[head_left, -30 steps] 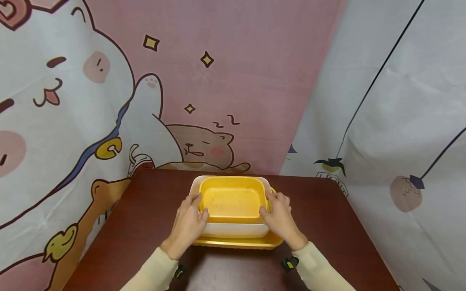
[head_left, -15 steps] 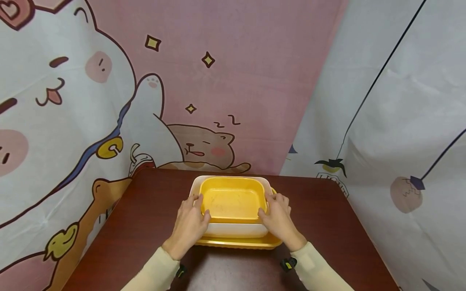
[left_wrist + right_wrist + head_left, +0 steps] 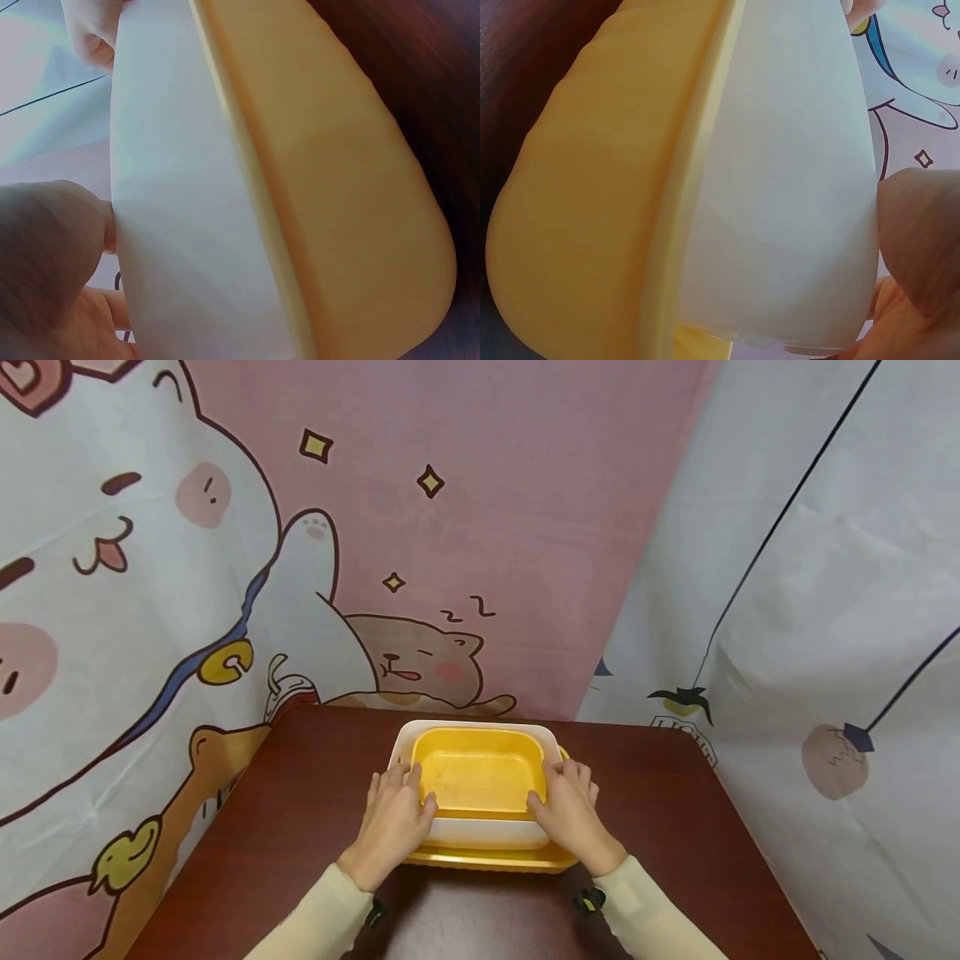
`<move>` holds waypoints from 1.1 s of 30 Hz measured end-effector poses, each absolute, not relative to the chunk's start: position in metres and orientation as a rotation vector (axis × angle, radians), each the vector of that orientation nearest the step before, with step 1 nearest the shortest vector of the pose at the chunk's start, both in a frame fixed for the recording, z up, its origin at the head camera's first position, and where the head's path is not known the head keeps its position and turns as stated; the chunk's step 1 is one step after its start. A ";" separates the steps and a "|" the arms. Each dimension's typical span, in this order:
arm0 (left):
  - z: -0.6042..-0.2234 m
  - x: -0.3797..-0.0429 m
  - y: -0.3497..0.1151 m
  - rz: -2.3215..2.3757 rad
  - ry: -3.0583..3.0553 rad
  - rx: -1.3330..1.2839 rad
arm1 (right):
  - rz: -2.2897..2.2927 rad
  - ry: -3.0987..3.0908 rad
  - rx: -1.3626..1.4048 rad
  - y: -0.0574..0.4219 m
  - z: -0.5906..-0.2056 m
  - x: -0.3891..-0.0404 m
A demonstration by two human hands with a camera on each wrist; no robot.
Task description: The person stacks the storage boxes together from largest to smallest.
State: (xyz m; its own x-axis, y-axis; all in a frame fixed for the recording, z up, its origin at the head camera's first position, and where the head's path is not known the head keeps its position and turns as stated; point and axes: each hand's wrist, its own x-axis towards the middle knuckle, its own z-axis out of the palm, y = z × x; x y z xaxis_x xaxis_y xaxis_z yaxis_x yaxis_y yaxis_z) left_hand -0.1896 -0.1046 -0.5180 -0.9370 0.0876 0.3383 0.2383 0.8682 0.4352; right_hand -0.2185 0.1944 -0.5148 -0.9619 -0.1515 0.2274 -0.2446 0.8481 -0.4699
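Observation:
Three rectangular plastic containers are nested in the middle of the table. The innermost is a small yellow basin. It sits within a white basin, and a larger yellow basin lies beneath both. At the small basin's left end, my left hand holds its rim, thumb over the near corner. My right hand grips the opposite end likewise. The left wrist view is filled by the outer walls of the white basin and large yellow basin; the small one is hidden there.
The dark reddish-brown table extends around the stack on every side. Behind it hangs a pink and white cloth printed with cartoon animals. Another pale cloth hangs along the right side.
The small yellow basin has sunk slightly into the white one. Both hands moved with it and are a little closer together. The lower basins have barely moved.

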 end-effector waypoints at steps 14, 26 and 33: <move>-0.516 -0.190 -0.106 -0.709 -2.845 -0.261 | 0.728 -2.940 0.253 0.189 -0.509 -0.214; -0.515 -0.191 -0.108 -0.684 -2.730 -0.340 | 0.744 -2.863 0.301 0.197 -0.514 -0.215; -0.513 -0.192 -0.109 -0.670 -2.686 -0.365 | 0.774 -2.815 0.317 0.201 -0.514 -0.215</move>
State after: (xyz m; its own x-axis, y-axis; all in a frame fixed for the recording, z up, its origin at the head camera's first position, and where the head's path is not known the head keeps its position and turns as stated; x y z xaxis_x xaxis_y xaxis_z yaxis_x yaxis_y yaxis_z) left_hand -0.1918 -0.1093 -0.5130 -0.9065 0.1619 0.3900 0.3260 0.8553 0.4026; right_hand -0.2148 0.2006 -0.5140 -0.9561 -0.1512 0.2511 -0.2584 0.8395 -0.4781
